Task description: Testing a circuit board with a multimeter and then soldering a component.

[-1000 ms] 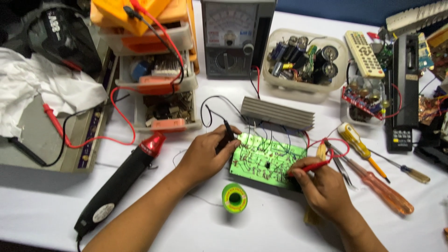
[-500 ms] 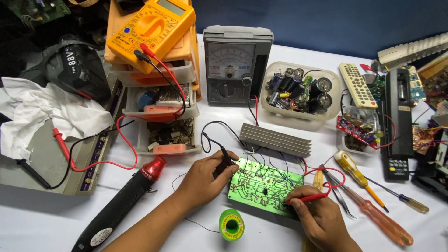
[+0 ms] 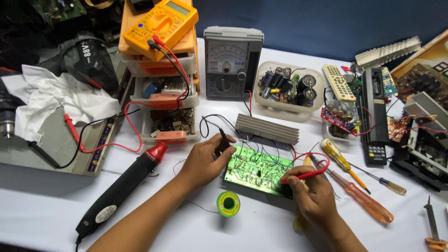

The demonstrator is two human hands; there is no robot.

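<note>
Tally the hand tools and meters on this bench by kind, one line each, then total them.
Multimeters: 2, yellow digital and grey analog
Screwdrivers: 3, yellow-handled, amber-handled, small clear-handled
Hot-air tool, black and red: 1
Solder spool: 1
Test probes in hand: 2, black in left hand, red in right hand
Total: 9

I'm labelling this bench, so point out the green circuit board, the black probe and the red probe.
green circuit board (image 3: pixel 256 169), head view, bare centre of the board.
black probe (image 3: pixel 223 139), head view, its shaft.
red probe (image 3: pixel 305 176), head view, mid-shaft.
</note>
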